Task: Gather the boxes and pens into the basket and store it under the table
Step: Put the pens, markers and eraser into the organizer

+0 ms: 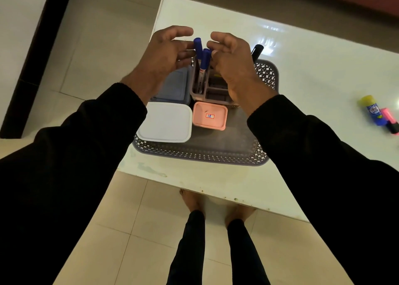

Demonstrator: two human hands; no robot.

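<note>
So my sleeves [71, 155] fill the bottom of the view, both arms reaching over the table [323, 73]. The grey basket [200, 155] sits right at the near edge, probably so it's easy to lift down and slide under later.

Inside it: a white box [165, 121] at 7 o'clock, a pink box [209, 116] just beside it with a little "18" label, and a blue-grey box [172, 83] half hidden behind my left wrist. The pen holder [212, 90] stands toward 12 o'clock with two blue pens [201, 55] upright in its left slot and a black pen [257, 51] poking up behind my right hand.

My left hand [164, 58] and right hand [233, 62] hover either side of the blue pens, fingers loosely curved, gripping nothing. Whether any fingertip touches a cap, I can't tell.

Over at 3 o'clock, well apart from the basket, a glue stick [372, 109] and a pink highlighter [389, 121] lie on the table, so I reckon those go in next.
</note>
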